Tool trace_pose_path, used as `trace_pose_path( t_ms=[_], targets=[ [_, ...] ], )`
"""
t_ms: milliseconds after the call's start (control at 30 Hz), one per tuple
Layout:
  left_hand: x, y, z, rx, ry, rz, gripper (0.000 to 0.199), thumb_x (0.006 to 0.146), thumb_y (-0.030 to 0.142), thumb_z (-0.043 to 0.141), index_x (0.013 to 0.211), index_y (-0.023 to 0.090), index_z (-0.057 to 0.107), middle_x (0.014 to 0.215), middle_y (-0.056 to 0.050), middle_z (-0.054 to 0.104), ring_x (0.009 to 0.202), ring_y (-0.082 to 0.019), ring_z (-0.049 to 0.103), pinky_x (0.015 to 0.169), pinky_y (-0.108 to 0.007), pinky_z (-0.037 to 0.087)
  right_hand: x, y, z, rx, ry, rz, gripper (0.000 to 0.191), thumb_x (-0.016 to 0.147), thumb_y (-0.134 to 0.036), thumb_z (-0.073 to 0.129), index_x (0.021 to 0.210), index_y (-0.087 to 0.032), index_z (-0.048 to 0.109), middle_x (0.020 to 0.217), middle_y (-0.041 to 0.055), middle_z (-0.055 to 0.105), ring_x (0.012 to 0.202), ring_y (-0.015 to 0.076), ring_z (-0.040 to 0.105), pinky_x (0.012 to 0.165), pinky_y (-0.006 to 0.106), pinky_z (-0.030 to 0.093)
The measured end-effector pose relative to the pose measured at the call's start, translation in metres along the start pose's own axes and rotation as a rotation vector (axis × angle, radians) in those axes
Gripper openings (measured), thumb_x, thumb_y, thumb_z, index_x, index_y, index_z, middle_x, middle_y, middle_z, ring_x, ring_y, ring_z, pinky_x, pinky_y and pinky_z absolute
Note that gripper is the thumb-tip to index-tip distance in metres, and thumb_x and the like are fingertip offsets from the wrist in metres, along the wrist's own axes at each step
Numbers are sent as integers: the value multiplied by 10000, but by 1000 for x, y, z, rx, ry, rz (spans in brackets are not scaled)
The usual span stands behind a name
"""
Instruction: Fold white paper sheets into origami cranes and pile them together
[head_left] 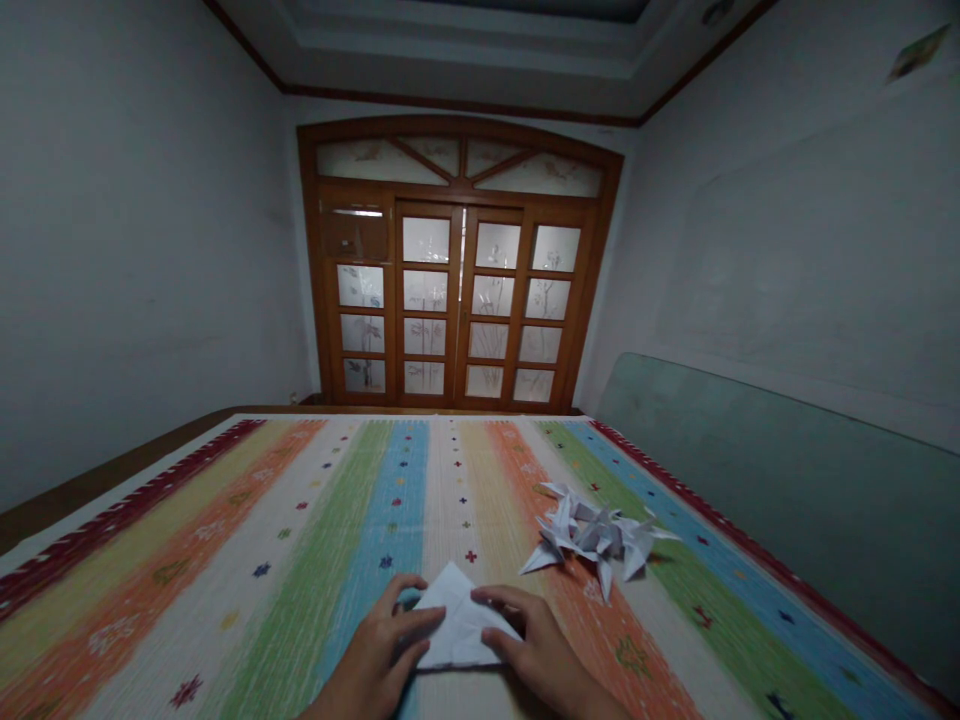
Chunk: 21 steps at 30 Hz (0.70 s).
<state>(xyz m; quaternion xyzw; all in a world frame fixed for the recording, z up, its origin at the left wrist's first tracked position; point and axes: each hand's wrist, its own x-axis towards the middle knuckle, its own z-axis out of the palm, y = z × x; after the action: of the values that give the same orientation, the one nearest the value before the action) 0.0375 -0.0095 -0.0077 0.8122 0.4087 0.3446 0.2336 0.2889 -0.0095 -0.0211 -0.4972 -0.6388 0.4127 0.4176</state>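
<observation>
A folded sheet of white paper [463, 632], roughly triangular with its point facing away from me, is between my hands at the near part of the table. My left hand [384, 640] grips its left side, with the thumb and fingers bent at the edge. On the right side, my right hand [538, 645] holds the paper with thumb and index finger on its upper face. Creases show across the paper. Beyond my right hand lies a pile of folded white paper cranes [596, 535], tangled together, their exact number unclear.
A striped multicoloured tablecloth [300, 560] covers the table. Along the right side stands a pale green panel [787, 480] against the wall. Wooden doors with glass panes [461, 290] close off the far end of the room.
</observation>
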Motion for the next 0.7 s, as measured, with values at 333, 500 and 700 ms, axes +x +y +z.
trace_pose_path(
  t_ms=[333,500,700],
  targets=[
    [-4,-8,6,366,-158,209,536,936,110,588,1406,366,607,1484,-32,607,1383,-342,522,1122,-533,479,-9,-5,-11,-560,-139,-340,503,848,-180,640,1348,-227,674,1447,161,602,1374,331,517,1163,494,400],
    [-5,-19,13,332,-283,293,853,946,211,664,1633,348,178,1663,-53,319,1503,-340,354,1193,-520,383,-5,-1,-10,-622,-437,-358,752,937,-384,648,1595,-205,330,1653,133,288,1541,352,258,1255,555,231],
    [-6,-17,8,389,-333,325,914,993,284,627,1638,337,-18,1689,-66,187,1524,-339,289,1205,-535,348,-1,-8,-8,-760,-545,-330,772,1025,-554,472,1623,-153,193,1678,144,130,1566,350,125,1267,590,134]
  ],
)
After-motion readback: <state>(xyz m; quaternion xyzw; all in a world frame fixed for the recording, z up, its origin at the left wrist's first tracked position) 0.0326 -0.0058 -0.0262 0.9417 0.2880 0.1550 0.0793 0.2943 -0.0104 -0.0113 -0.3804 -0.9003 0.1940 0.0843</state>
